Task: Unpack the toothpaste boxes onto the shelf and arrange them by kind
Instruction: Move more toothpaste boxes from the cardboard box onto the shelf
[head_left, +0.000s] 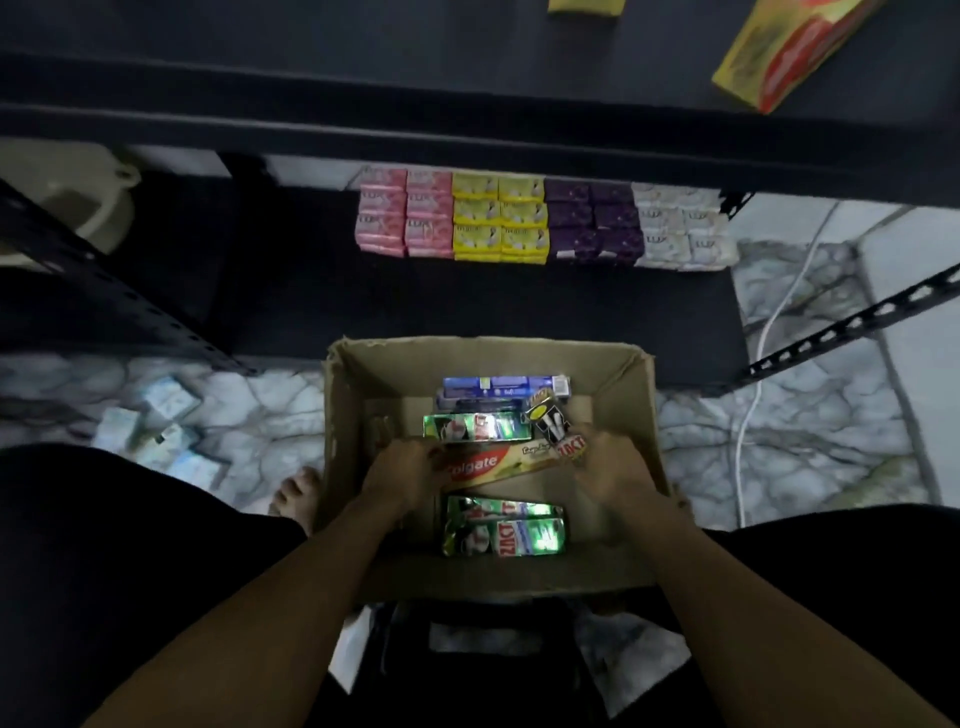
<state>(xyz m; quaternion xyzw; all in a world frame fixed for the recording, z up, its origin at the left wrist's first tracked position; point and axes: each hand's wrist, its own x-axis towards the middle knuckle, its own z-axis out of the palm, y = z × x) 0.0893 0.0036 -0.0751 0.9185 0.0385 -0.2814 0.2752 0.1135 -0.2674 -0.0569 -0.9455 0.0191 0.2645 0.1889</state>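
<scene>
Inside the open corrugated carton (353, 395), the left hand (400, 467) grips one end of a long cream-and-red Colgate box (498, 465). The right hand (608, 467) curls round the other end. Glossy green foil boxes (504, 527) and a blue box (506, 387) lie flat around it. Soap packs (519, 218) line the dark shelf (311, 291).

Marbled floor (810, 431); dark metal shelving (467, 306); white cable (742, 478); dim.

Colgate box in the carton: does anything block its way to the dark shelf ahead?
Only the carton's far wall rises between the Colgate box and the shelf, so it has to go up and over. The left hand and right hand are at its ends.
</scene>
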